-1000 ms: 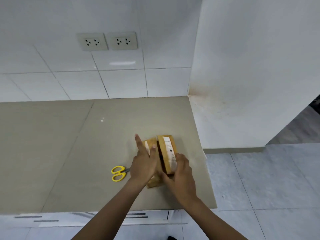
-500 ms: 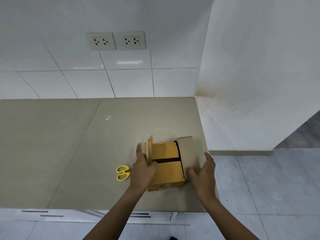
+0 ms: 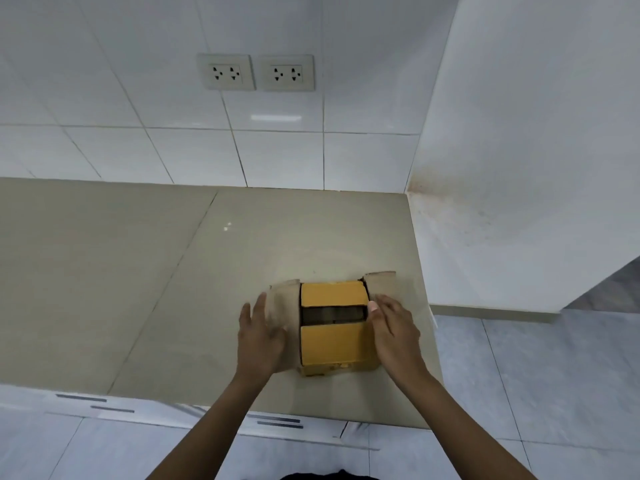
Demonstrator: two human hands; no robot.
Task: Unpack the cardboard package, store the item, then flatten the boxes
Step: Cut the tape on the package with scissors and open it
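So far only the opening has been managed: the cardboard box [image 3: 334, 332] sits near the front right corner of the counter [image 3: 138, 271] with its two outer flaps folded out to either side, while the two inner flaps lie nearly shut, leaving a dark slot between them. Whatever is inside cannot be made out. Taking the item out, storing it and flattening the box all seem to remain. The left hand [image 3: 261, 336] lies open and flat on the left flap, pressing it down; the right hand [image 3: 393, 329] rests open against the right flap and edge, gripping nothing. The box is matte yellow-brown board, squarish, with paler flap undersides and a scuffed front edge; the counter is smooth, faintly glossy beige stone.
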